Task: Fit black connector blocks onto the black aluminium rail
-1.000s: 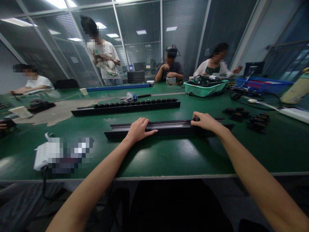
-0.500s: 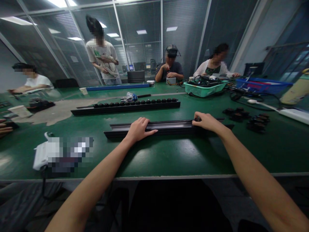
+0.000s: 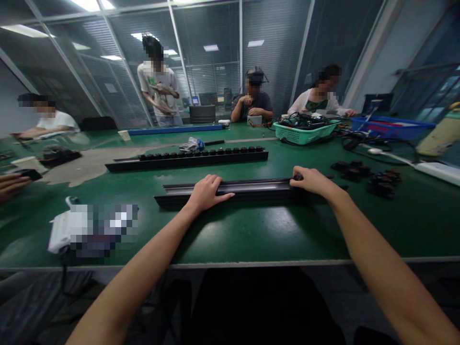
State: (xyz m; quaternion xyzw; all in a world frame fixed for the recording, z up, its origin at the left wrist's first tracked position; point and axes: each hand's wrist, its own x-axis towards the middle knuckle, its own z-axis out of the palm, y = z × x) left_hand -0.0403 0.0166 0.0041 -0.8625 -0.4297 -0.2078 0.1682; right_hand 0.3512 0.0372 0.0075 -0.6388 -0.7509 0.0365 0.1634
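A long black channel rail (image 3: 256,191) lies crosswise on the green table in front of me, its silvery groove facing up. My left hand (image 3: 207,192) grips the rail left of its middle, fingers over the far edge and thumb along the near side. Toward the rail's right end, my right hand (image 3: 313,181) pinches a small black part (image 3: 298,177) at the groove; the fingers partly hide it. Behind lies a second black rail (image 3: 215,160) with a row of small black parts along it. Loose black parts sit in two clusters (image 3: 352,169) to the right.
A green basket (image 3: 305,134) of cables and a blue bin (image 3: 393,127) stand at the back right, near a white power strip (image 3: 440,170). At left are a white adapter (image 3: 66,230) and a co-worker's hand (image 3: 12,186). Several people are around the table.
My right hand has slid slightly right along the rail with the small black part. My left hand stays put. A co-worker's hand at the far left has come further into view.
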